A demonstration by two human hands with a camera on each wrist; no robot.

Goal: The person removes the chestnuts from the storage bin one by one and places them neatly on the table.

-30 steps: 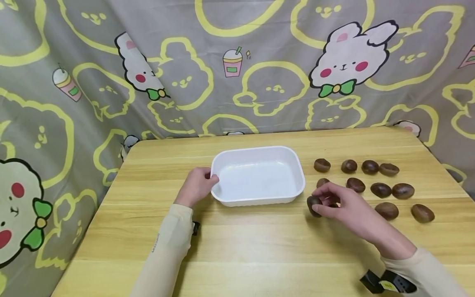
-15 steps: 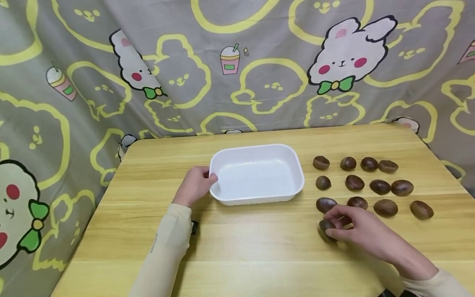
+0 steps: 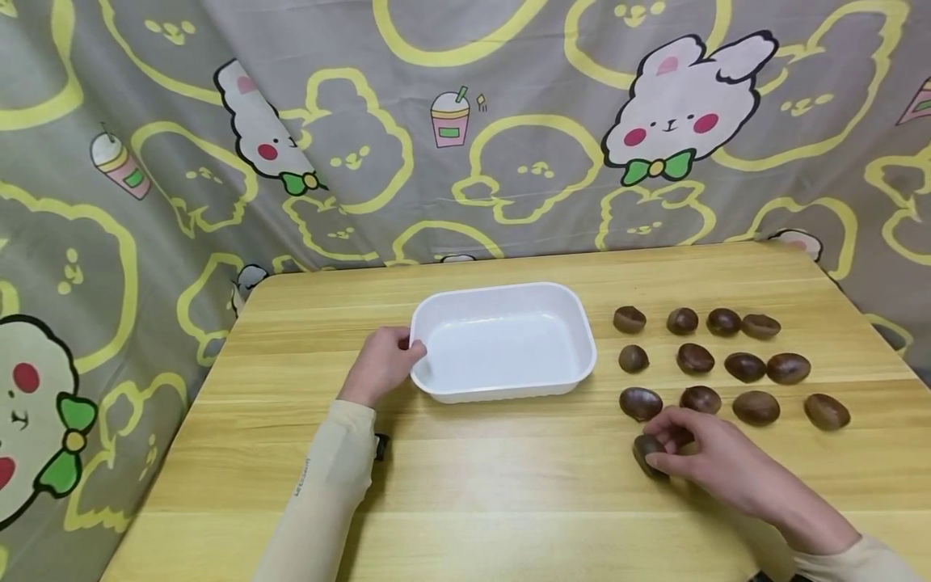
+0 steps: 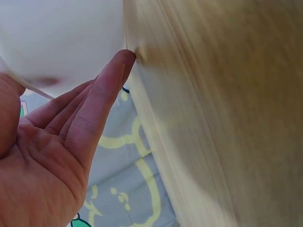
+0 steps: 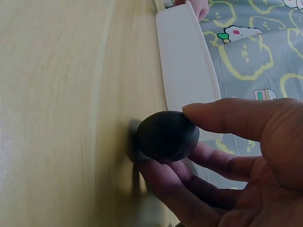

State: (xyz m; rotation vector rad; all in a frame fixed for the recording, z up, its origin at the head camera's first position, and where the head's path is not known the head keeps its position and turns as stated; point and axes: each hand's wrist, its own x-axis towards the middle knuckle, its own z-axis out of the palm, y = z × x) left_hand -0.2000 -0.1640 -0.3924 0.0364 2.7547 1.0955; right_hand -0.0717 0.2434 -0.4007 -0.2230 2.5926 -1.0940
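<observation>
At its left end, a white plastic tray point(image 3: 502, 394) is pinched by my left hand point(image 3: 381, 364), thumb over the rim and fingers along the outside wall. The left wrist view shows those fingers point(image 4: 106, 90) lying against the tray wall. My right hand point(image 3: 716, 457) pinches a dark brown chestnut point(image 3: 650, 457) between thumb and fingertips, at or just above the tabletop. In the right wrist view this chestnut point(image 5: 168, 136) looks nearly black, with its shadow on the wood beside it. Just behind the hand lie a glossy chestnut point(image 3: 640, 402) and another chestnut point(image 3: 700, 398).
Several more chestnuts point(image 3: 745, 367) lie in loose rows to the right of the tray, the outermost chestnut point(image 3: 826, 411) at the far right. The wooden table point(image 3: 494, 493) ends at the back against a patterned grey curtain point(image 3: 429, 194).
My right hand has carried its chestnut from beside the tray's right corner toward the front and right, uncovering the chestnuts behind. The left hand keeps its hold on the tray.
</observation>
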